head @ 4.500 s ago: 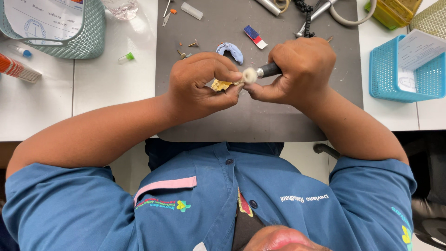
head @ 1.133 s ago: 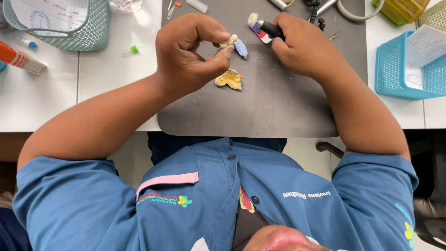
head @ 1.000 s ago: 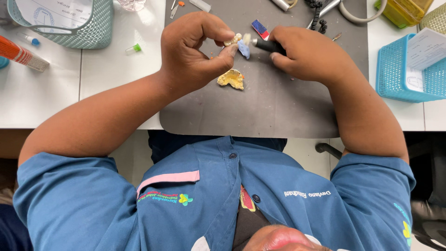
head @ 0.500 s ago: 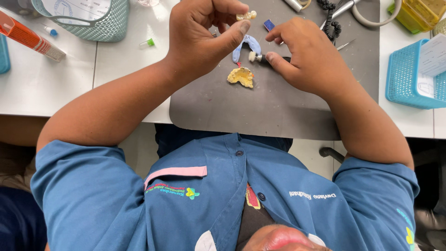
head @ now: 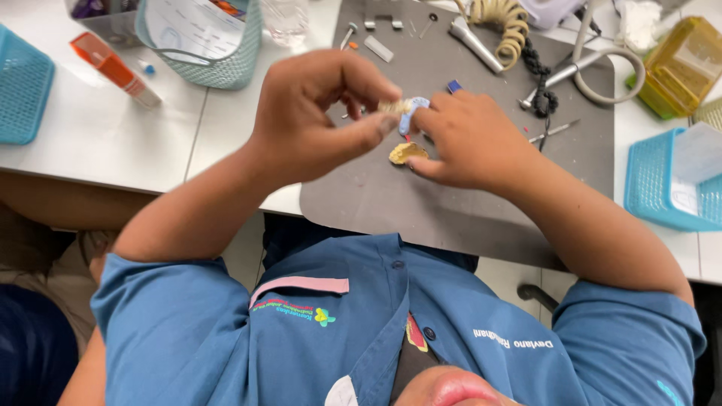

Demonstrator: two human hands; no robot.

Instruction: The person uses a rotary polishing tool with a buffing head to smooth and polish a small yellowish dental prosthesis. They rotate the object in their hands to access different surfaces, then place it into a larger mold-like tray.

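Dental lab: plaster cast [head: 407,153], handpiece [head: 475,45], grey bench mat [head: 466,203].

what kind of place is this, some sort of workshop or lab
Probably a dental lab bench. The left hand pinches a small tooth-like piece, a yellowish dental cast lies on a grey work mat, and a coiled-cord handpiece lies behind.

Two blue baskets [head: 22,86] [head: 665,184], one green basket [head: 218,64], one yellow [head: 681,68].

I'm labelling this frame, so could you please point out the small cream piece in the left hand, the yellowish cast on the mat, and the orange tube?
small cream piece [head: 392,107], head view, its middle.
yellowish cast [head: 406,153], head view, top surface.
orange tube [head: 113,69], head view, orange body.
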